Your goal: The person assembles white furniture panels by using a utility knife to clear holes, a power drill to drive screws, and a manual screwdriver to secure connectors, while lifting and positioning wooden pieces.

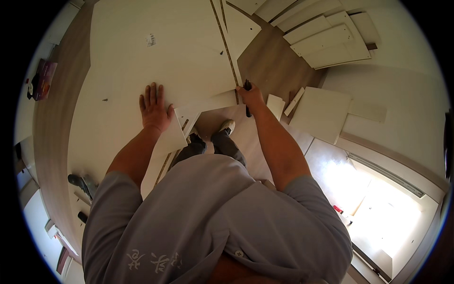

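Observation:
My left hand (154, 110) lies flat on a large white panel (118, 66), its fingers spread near the panel's front corner. At the panel's right edge, my right hand (253, 98) is closed around a slim black tool (248, 111) whose exact kind I cannot make out. The thumb of that hand touches the panel's edge, where a narrow white strip (220, 101) runs along the front. A small dark fitting (221, 52) stands up from the panel near its right edge, and another small fitting (105, 100) is on the left. A printed label (151, 40) sticks to the surface.
Several white boards (326, 40) are stacked on the floor at the far right. A square white panel (322, 113) lies nearer, beside narrow pieces. My shoes (228, 126) stand below the panel's front edge. Dark-handled tools (80, 184) lie at the left, and a purple box (46, 79) stands beyond.

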Action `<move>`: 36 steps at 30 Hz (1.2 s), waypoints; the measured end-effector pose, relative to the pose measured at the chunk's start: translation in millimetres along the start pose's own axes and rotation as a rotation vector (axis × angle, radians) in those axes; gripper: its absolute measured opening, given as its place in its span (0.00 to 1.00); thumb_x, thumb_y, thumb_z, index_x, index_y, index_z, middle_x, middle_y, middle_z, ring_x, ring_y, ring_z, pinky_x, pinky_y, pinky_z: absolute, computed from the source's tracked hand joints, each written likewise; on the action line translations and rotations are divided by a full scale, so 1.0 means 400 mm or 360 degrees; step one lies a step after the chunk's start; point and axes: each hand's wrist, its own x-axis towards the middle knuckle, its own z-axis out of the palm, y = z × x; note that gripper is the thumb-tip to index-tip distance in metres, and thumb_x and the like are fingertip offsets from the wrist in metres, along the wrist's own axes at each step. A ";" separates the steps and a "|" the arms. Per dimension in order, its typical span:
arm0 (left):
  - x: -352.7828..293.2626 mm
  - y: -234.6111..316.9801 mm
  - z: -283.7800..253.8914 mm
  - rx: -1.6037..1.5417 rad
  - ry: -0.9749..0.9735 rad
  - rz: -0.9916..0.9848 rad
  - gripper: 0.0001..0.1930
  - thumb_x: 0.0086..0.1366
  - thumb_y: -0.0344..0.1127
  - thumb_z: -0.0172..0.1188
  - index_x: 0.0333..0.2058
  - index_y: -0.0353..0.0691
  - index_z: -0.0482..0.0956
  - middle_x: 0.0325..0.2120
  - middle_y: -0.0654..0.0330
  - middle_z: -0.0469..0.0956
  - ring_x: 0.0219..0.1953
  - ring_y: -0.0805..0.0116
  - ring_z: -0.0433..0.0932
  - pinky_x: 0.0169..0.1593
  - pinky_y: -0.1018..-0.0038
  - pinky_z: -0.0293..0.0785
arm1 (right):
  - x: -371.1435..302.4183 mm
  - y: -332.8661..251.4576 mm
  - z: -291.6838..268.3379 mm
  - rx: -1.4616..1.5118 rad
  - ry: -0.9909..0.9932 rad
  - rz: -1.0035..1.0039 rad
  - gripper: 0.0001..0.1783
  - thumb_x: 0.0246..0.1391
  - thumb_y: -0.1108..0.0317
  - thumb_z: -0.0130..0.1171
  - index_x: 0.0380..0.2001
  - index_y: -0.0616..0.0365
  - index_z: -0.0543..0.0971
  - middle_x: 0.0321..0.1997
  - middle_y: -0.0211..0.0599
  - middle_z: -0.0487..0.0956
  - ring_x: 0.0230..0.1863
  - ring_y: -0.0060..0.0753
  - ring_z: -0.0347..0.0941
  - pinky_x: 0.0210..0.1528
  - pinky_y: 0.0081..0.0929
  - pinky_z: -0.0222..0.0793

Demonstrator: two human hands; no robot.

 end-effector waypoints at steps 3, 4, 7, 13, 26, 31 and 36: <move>0.006 -0.002 0.002 -0.0004 0.0024 -0.0005 0.42 0.71 0.56 0.50 0.77 0.48 0.45 0.78 0.54 0.41 0.80 0.53 0.37 0.78 0.49 0.33 | -0.007 -0.012 -0.001 0.0035 -0.0026 0.0023 0.16 0.56 0.59 0.72 0.35 0.59 0.78 0.22 0.29 0.73 0.20 0.24 0.65 0.23 0.30 0.63; 0.005 -0.001 0.005 -0.0003 0.0026 0.0001 0.42 0.71 0.56 0.50 0.77 0.48 0.45 0.78 0.54 0.41 0.80 0.53 0.37 0.78 0.49 0.34 | -0.011 -0.021 -0.003 0.0054 -0.0038 0.0044 0.16 0.56 0.60 0.73 0.35 0.59 0.78 0.22 0.30 0.73 0.20 0.24 0.65 0.24 0.30 0.63; -0.004 -0.006 0.014 0.0003 0.0060 0.0008 0.42 0.71 0.56 0.50 0.77 0.48 0.45 0.78 0.54 0.41 0.80 0.53 0.37 0.78 0.49 0.34 | -0.018 -0.030 -0.009 0.0061 -0.0086 0.0118 0.16 0.56 0.61 0.73 0.36 0.60 0.78 0.22 0.29 0.72 0.21 0.24 0.66 0.25 0.31 0.63; 0.006 0.004 0.006 0.0035 0.0020 -0.0014 0.42 0.72 0.56 0.50 0.77 0.49 0.44 0.79 0.56 0.40 0.80 0.54 0.37 0.78 0.49 0.34 | -0.002 -0.007 -0.016 0.0275 -0.0134 0.0192 0.16 0.54 0.62 0.74 0.39 0.59 0.79 0.25 0.31 0.75 0.23 0.26 0.68 0.25 0.33 0.65; 0.010 0.007 0.027 0.0079 0.0092 0.0002 0.43 0.70 0.55 0.53 0.77 0.49 0.45 0.79 0.55 0.40 0.80 0.54 0.37 0.78 0.48 0.34 | 0.054 0.059 -0.024 0.0105 -0.0189 -0.0080 0.19 0.53 0.63 0.74 0.44 0.59 0.82 0.30 0.28 0.78 0.27 0.21 0.69 0.27 0.27 0.65; 0.017 0.001 0.037 0.0058 0.0196 0.0070 0.43 0.70 0.54 0.53 0.77 0.49 0.45 0.78 0.55 0.42 0.80 0.54 0.39 0.78 0.48 0.36 | 0.098 0.131 -0.015 0.0074 -0.0135 -0.0325 0.25 0.49 0.58 0.76 0.47 0.61 0.82 0.39 0.37 0.84 0.37 0.30 0.77 0.42 0.33 0.74; 0.007 -0.004 0.048 0.0007 0.0250 0.0069 0.42 0.69 0.52 0.55 0.76 0.48 0.47 0.78 0.53 0.45 0.79 0.52 0.41 0.77 0.47 0.38 | 0.021 0.070 -0.010 0.0099 -0.0033 -0.0113 0.21 0.51 0.60 0.73 0.47 0.58 0.83 0.38 0.37 0.85 0.38 0.33 0.79 0.43 0.37 0.75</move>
